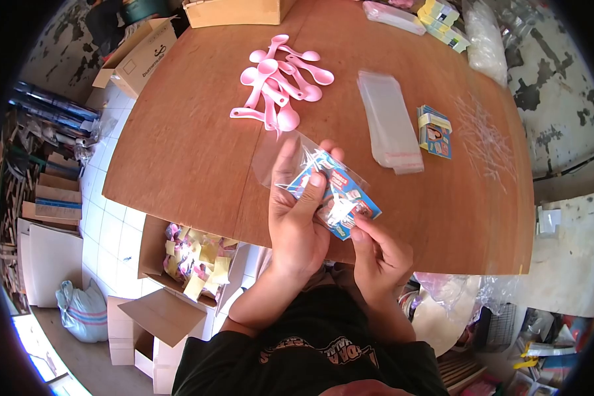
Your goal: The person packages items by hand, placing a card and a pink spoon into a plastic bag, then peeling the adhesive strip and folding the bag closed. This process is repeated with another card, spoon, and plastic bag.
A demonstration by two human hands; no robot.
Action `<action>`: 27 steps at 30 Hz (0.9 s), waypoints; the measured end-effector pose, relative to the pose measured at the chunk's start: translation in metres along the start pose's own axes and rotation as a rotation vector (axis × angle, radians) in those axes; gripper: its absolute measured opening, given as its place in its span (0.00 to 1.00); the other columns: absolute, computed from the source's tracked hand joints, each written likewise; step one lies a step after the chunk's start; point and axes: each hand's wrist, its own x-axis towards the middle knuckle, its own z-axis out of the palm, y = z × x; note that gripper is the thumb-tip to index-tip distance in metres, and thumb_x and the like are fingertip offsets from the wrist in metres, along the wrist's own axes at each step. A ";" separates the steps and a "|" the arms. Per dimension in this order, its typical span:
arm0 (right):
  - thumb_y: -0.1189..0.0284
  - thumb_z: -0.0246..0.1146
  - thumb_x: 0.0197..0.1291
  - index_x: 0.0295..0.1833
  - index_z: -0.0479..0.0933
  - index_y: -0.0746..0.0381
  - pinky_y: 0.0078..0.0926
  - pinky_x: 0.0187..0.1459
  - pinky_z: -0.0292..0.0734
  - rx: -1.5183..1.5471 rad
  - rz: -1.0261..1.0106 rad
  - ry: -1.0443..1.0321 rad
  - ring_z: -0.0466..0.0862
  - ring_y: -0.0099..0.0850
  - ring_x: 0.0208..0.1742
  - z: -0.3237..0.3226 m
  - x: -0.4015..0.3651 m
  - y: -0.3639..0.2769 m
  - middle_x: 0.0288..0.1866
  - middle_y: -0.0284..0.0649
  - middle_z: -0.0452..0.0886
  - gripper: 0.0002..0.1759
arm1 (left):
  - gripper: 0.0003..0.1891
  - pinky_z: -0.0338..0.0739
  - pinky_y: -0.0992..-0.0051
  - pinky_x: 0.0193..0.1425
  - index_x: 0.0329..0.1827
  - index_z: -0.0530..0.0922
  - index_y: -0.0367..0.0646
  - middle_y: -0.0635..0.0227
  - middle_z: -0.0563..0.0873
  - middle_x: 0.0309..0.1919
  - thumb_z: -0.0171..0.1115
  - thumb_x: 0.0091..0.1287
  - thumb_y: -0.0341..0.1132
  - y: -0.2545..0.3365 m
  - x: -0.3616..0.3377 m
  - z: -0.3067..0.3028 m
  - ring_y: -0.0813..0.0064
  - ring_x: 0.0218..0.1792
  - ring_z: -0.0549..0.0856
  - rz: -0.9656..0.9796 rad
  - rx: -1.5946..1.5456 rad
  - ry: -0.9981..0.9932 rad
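My left hand (298, 221) is closed around a blue printed card (340, 183) with a clear plastic bag (265, 162) about it, the thumb lying across the card's face. Thin white sticks show by the thumb. At the card's lower edge, my right hand (379, 254) pinches with thumb and forefinger. Beyond the hands lies a loose pile of pink plastic spoons (268, 82). To the right is a stack of flat clear bags (388, 119), with a banded bundle of printed cards (435, 132) beside it. Scattered thin white sticks (485, 135) lie farther right.
The brown wooden table (178, 158) ends just before my body. Below its left edge stands a carton of packed pieces (198, 261), near an open cardboard box (158, 323). Another carton (237, 13) sits at the far edge, and rolled clear plastic (487, 49) at the far right.
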 end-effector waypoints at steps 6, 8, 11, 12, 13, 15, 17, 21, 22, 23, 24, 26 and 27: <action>0.81 0.61 0.62 0.62 0.68 0.72 0.22 0.44 0.79 0.664 0.263 -0.013 0.85 0.29 0.43 0.005 0.002 0.006 0.45 0.52 0.84 0.22 | 0.26 0.78 0.65 0.60 0.70 0.60 0.46 0.52 0.72 0.61 0.51 0.69 0.22 0.006 0.004 -0.006 0.62 0.62 0.75 -0.061 -0.059 -0.016; 0.81 0.60 0.63 0.66 0.59 0.72 0.25 0.49 0.78 0.634 0.270 -0.090 0.84 0.31 0.46 0.001 0.004 0.013 0.47 0.54 0.82 0.27 | 0.26 0.79 0.64 0.59 0.70 0.59 0.47 0.52 0.72 0.61 0.50 0.70 0.22 0.007 0.003 -0.004 0.62 0.63 0.74 -0.061 -0.054 -0.024; 0.83 0.61 0.61 0.61 0.65 0.72 0.25 0.51 0.78 0.576 0.269 -0.067 0.83 0.30 0.48 0.005 0.005 0.012 0.47 0.51 0.81 0.23 | 0.23 0.79 0.65 0.59 0.68 0.62 0.43 0.52 0.73 0.61 0.50 0.70 0.23 0.004 -0.002 -0.001 0.63 0.62 0.75 -0.086 -0.068 -0.041; 0.84 0.61 0.60 0.60 0.67 0.72 0.25 0.51 0.78 0.524 0.231 -0.100 0.82 0.30 0.49 0.005 0.005 0.013 0.48 0.51 0.81 0.22 | 0.21 0.79 0.65 0.59 0.66 0.64 0.41 0.52 0.74 0.60 0.51 0.70 0.23 0.004 -0.003 -0.001 0.63 0.62 0.76 -0.116 -0.053 -0.033; 0.84 0.61 0.60 0.60 0.67 0.72 0.25 0.51 0.78 0.523 0.231 -0.098 0.82 0.30 0.49 0.006 0.006 0.013 0.48 0.51 0.81 0.22 | 0.20 0.79 0.65 0.59 0.64 0.66 0.39 0.53 0.75 0.59 0.52 0.70 0.24 0.003 -0.004 -0.001 0.63 0.62 0.76 -0.146 -0.038 -0.025; 0.86 0.63 0.57 0.56 0.69 0.72 0.25 0.54 0.77 0.512 0.211 -0.037 0.81 0.29 0.51 0.011 0.010 0.013 0.52 0.50 0.78 0.20 | 0.18 0.78 0.65 0.59 0.63 0.67 0.38 0.54 0.77 0.59 0.53 0.69 0.24 0.001 -0.009 -0.001 0.64 0.61 0.77 -0.185 -0.021 -0.048; 0.86 0.63 0.57 0.55 0.69 0.71 0.25 0.55 0.76 0.493 0.176 -0.013 0.80 0.28 0.52 0.012 0.012 0.014 0.54 0.49 0.77 0.20 | 0.17 0.75 0.66 0.63 0.61 0.69 0.34 0.53 0.77 0.59 0.52 0.69 0.23 0.001 -0.015 -0.001 0.65 0.61 0.77 -0.262 0.005 -0.101; 0.86 0.65 0.55 0.56 0.68 0.70 0.25 0.56 0.75 0.467 0.101 0.025 0.78 0.28 0.55 0.015 0.016 0.016 0.56 0.44 0.74 0.22 | 0.19 0.72 0.65 0.65 0.62 0.68 0.33 0.52 0.76 0.60 0.53 0.68 0.23 -0.003 -0.021 0.002 0.62 0.60 0.77 -0.271 -0.005 -0.102; 0.86 0.65 0.55 0.57 0.68 0.69 0.25 0.56 0.74 0.441 0.078 0.039 0.78 0.28 0.56 0.015 0.016 0.017 0.56 0.44 0.73 0.24 | 0.19 0.72 0.65 0.65 0.62 0.68 0.33 0.52 0.76 0.60 0.53 0.68 0.23 -0.003 -0.022 0.001 0.62 0.60 0.77 -0.272 -0.004 -0.102; 0.86 0.65 0.55 0.57 0.68 0.69 0.25 0.56 0.74 0.441 0.078 0.040 0.78 0.28 0.56 0.014 0.016 0.017 0.56 0.44 0.73 0.24 | 0.21 0.71 0.65 0.66 0.63 0.67 0.33 0.53 0.76 0.60 0.54 0.66 0.23 -0.004 -0.022 0.000 0.62 0.60 0.77 -0.304 0.032 -0.099; 0.85 0.65 0.55 0.57 0.68 0.69 0.26 0.57 0.74 0.423 0.112 0.039 0.77 0.29 0.56 0.012 0.016 0.015 0.56 0.44 0.73 0.24 | 0.23 0.70 0.64 0.66 0.64 0.66 0.33 0.54 0.76 0.60 0.55 0.65 0.24 -0.004 -0.023 -0.002 0.63 0.60 0.77 -0.336 0.067 -0.095; 0.85 0.65 0.55 0.58 0.68 0.69 0.27 0.57 0.74 0.405 0.144 0.038 0.77 0.30 0.57 0.009 0.019 0.012 0.56 0.43 0.72 0.25 | 0.24 0.68 0.64 0.66 0.64 0.66 0.33 0.56 0.77 0.58 0.56 0.63 0.24 -0.004 -0.025 -0.005 0.64 0.60 0.77 -0.364 0.088 -0.115; 0.85 0.65 0.55 0.58 0.68 0.69 0.28 0.58 0.73 0.343 0.091 0.001 0.76 0.31 0.58 0.008 0.023 0.009 0.57 0.45 0.71 0.25 | 0.26 0.67 0.64 0.67 0.64 0.66 0.33 0.57 0.78 0.57 0.57 0.61 0.24 -0.005 -0.026 -0.006 0.65 0.60 0.76 -0.391 0.108 -0.132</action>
